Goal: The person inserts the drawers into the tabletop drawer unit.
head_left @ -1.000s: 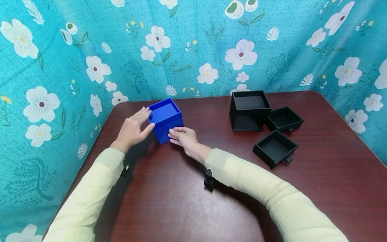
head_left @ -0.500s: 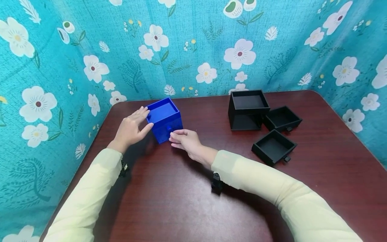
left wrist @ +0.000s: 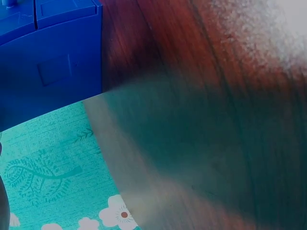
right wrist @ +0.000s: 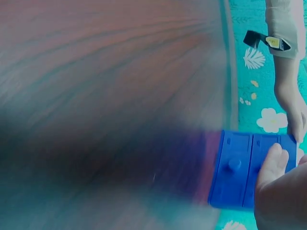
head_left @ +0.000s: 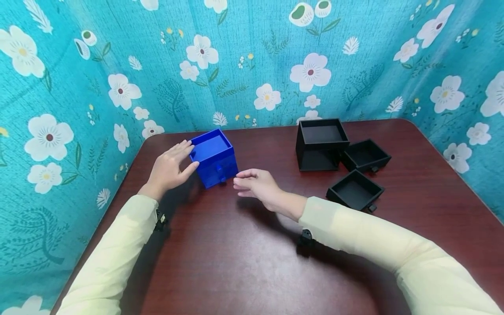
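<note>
A small blue drawer box [head_left: 207,169] stands at the back left of the table, with a shallow open tray on top and knobs on its front. Both of its drawers are pushed in; in the right wrist view, a seam divides the box front [right wrist: 231,184]. My left hand [head_left: 168,168] lies against the box's left side with fingers extended, fingertips at the top rim. Just right of the front, my right hand [head_left: 260,188] is apart from the box, fingers loosely bent and holding nothing. The left wrist view shows the box side [left wrist: 57,67].
A black box frame [head_left: 302,151] with an open front stands at the back right of the brown table [head_left: 236,253]. Beside it lie two loose black drawers, one behind [head_left: 367,155] and one nearer [head_left: 355,189]. A flowered turquoise curtain [head_left: 244,39] surrounds the table.
My right hand has let go of the blue box's front and drawn back to the right, uncovering the lower knob. My left hand stays at the box's side.
</note>
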A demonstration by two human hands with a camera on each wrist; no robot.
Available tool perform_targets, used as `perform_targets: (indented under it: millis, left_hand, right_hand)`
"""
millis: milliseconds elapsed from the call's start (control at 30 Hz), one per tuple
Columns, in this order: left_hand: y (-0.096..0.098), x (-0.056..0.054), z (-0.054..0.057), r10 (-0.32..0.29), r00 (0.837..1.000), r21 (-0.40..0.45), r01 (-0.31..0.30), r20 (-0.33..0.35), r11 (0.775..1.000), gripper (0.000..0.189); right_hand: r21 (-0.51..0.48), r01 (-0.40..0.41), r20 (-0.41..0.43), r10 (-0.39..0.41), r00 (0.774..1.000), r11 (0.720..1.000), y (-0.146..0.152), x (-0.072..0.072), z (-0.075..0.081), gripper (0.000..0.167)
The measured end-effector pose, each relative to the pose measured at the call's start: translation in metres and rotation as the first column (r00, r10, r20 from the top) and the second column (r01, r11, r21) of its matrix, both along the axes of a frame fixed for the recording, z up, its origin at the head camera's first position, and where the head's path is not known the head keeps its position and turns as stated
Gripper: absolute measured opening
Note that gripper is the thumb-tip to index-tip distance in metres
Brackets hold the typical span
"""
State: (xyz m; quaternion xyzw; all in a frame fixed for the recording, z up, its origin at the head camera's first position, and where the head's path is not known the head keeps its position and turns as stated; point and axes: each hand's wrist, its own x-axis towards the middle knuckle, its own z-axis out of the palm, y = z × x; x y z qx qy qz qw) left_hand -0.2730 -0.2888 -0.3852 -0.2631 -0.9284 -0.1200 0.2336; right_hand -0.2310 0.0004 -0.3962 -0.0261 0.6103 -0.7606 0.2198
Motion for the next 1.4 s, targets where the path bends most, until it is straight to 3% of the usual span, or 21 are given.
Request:
perform_targets:
  millis: [267, 600, 900, 1033, 1167, 1267, 1400]
  left_hand:
    - [0.001, -0.001, -0.001, -0.028, 0.999, 0.011, 0.029, -0.029, 1.000, 0.056]
    - [0.013, -0.005, 0.001, -0.117, 0.987, 0.048, 0.123, -0.112, 0.991, 0.056]
    - [0.051, -0.007, 0.016, -0.220, 0.968, 0.044, 0.226, -0.118, 0.973, 0.055]
    - [0.073, -0.010, 0.022, -0.273, 0.954, 0.042, 0.280, -0.126, 0.959, 0.058]
    - [0.096, -0.016, 0.024, -0.339, 0.927, 0.060, 0.352, -0.161, 0.934, 0.066]
    - [0.112, -0.021, 0.023, -0.379, 0.907, 0.078, 0.397, -0.185, 0.914, 0.059]
    - [0.134, -0.025, 0.020, -0.403, 0.896, 0.090, 0.424, -0.188, 0.901, 0.052]
  right_hand:
    - [0.105, -0.078, -0.031, 0.082, 0.996, 0.991, 0.043, 0.006, 0.008, 0.034]
    - [0.294, -0.083, -0.195, 0.145, 0.970, 0.952, 0.096, 0.012, 0.019, 0.031]
    - [0.365, -0.048, -0.285, 0.161, 0.945, 0.930, 0.140, 0.015, 0.036, 0.035]
    - [0.394, -0.035, -0.277, 0.155, 0.948, 0.919, 0.162, 0.011, 0.042, 0.039]
    - [0.418, -0.030, -0.255, 0.149, 0.955, 0.908, 0.185, 0.009, 0.048, 0.043]
    - [0.429, -0.031, -0.230, 0.142, 0.963, 0.903, 0.204, 0.008, 0.051, 0.045]
    - [0.461, -0.017, -0.217, 0.131, 0.967, 0.887, 0.232, 0.008, 0.052, 0.048]
